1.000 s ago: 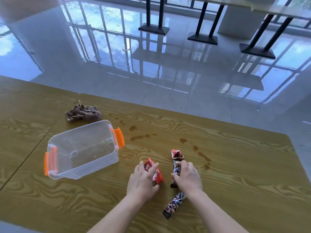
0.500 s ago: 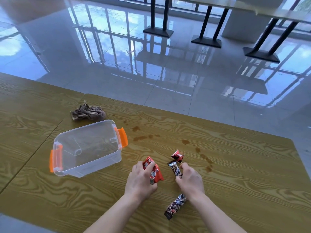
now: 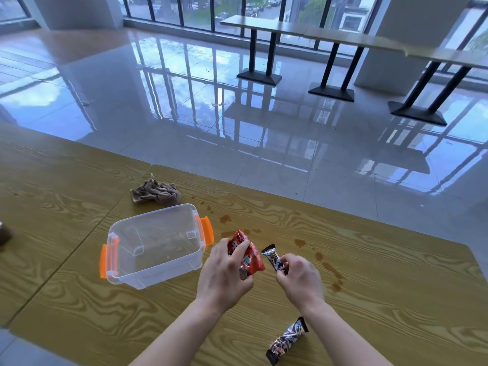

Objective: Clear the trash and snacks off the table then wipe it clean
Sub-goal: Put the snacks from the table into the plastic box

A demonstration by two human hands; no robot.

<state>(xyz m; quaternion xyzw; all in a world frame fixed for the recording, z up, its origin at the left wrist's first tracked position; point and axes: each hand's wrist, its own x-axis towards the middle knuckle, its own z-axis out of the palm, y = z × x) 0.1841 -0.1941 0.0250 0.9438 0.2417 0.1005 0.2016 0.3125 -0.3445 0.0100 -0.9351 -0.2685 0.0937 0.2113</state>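
My left hand (image 3: 224, 276) is shut on a red snack packet (image 3: 249, 256), held just above the wooden table (image 3: 383, 299). My right hand (image 3: 301, 280) grips a dark snack bar (image 3: 273, 257) by its lower end, close to the red packet. A second dark snack bar (image 3: 286, 340) lies flat on the table near the front edge, beside my right forearm. An open clear plastic box with orange latches (image 3: 155, 245) stands empty just left of my left hand. A crumpled brown cloth (image 3: 155, 192) lies behind the box.
Brown liquid stains (image 3: 328, 268) trail across the table from behind the box to the right of my right hand. A dark object (image 3: 4, 233) shows at the left edge. Beyond the table lies a glossy tiled floor with other tables (image 3: 303, 29).
Both hands have lifted their snacks off the table and risen. The red packet has moved slightly toward the box. The camera has tilted up, showing more of the room.
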